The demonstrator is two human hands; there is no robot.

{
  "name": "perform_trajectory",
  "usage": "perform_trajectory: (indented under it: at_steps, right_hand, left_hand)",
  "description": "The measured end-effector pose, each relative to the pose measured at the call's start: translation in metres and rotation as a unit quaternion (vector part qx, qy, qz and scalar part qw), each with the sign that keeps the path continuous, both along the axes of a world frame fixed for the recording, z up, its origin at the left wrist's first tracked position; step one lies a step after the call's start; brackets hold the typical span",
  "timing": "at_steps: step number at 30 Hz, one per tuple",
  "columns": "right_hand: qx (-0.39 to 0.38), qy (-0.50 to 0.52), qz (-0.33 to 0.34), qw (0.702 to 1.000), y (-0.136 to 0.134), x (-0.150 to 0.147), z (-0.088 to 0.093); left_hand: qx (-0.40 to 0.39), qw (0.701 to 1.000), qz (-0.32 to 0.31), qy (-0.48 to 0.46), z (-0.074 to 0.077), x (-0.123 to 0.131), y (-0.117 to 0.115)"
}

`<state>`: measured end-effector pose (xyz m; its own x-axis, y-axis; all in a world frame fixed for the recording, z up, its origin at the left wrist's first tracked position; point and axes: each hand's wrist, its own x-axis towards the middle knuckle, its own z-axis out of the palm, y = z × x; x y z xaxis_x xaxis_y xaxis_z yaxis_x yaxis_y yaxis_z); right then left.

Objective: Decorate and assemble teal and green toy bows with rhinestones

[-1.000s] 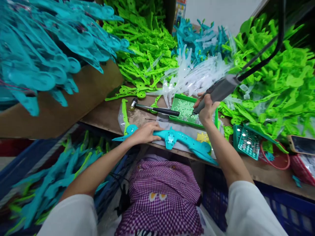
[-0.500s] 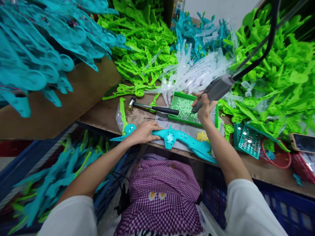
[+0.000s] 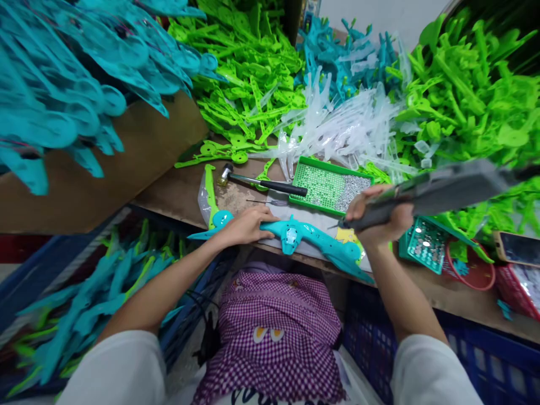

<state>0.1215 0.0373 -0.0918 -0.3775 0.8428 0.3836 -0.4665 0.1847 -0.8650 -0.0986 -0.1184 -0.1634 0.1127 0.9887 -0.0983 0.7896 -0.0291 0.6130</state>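
Observation:
A turquoise plastic part (image 3: 317,239), long and curved, lies along the near edge of the bench. My left hand (image 3: 251,225) is closed over its left portion and grips it. In my right hand (image 3: 382,222) is a grey electric screwdriver (image 3: 439,191), tilted nearly level, its thin bit pointing left above the right half of the turquoise part. The bit looks apart from the part. Behind it sits a green tray (image 3: 323,209) with a perforated plate and a heap of small silver screws (image 3: 353,190).
A hammer (image 3: 270,184) and a thin metal tool (image 3: 266,202) lie left of the tray. Piles of green parts (image 3: 253,84), clear pieces (image 3: 350,124) and turquoise parts (image 3: 63,84) surround the bench. At right are a teal tray (image 3: 424,244), a red basket (image 3: 472,273) and a phone (image 3: 518,247).
My right hand has moved the screwdriver from over the tray toward me and right, swinging it from steep to nearly level. My left hand and the turquoise part stay put.

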Motion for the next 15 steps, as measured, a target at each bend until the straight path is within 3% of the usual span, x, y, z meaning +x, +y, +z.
perform_trajectory:
  at_steps: [4,15]
  right_hand:
    - [-0.01,-0.011,0.044,0.999,-0.032,0.008,-0.013]
    - [-0.02,-0.072,0.054,0.996,-0.027,-0.003,-0.037]
  left_hand:
    - [-0.005,1.0,0.005,0.004,0.001,0.001,0.001]
    - [-0.009,1.0,0.006,0.007,0.008,0.004,0.001]
